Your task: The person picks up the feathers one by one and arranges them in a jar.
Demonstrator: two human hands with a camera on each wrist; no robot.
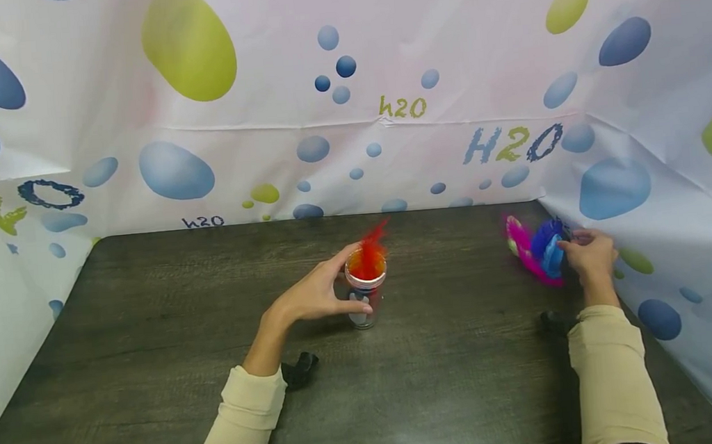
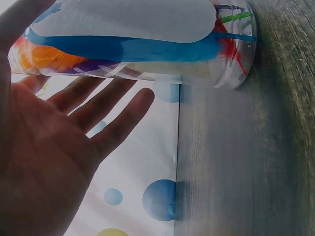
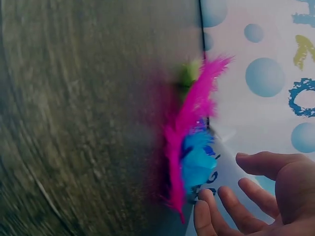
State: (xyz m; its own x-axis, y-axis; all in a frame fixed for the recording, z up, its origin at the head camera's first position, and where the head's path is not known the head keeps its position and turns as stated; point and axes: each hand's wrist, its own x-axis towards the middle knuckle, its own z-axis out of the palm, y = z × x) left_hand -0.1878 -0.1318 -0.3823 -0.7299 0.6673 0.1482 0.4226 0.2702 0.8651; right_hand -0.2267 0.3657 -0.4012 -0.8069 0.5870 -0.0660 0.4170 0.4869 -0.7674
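My left hand (image 1: 317,291) holds a clear plastic jar (image 1: 362,305) upright on the table, thumb on the near side and fingers on the far side. Orange and red feathers (image 1: 368,259) show at its mouth, one sticking out above the rim. In the left wrist view the jar (image 2: 147,54) has a white and blue label and coloured feathers inside. At the right, my right hand (image 1: 592,256) is beside a small pile of feathers: a pink feather (image 1: 531,253) and blue feathers (image 1: 549,245). The right wrist view shows its fingers (image 3: 261,162) spread, nothing between them.
The dark wood-grain table (image 1: 444,382) meets a white sheet with blue and green spots (image 1: 259,104) at the back and sides. A black piece (image 1: 301,369) shows by the left wrist, another (image 1: 552,321) by the right.
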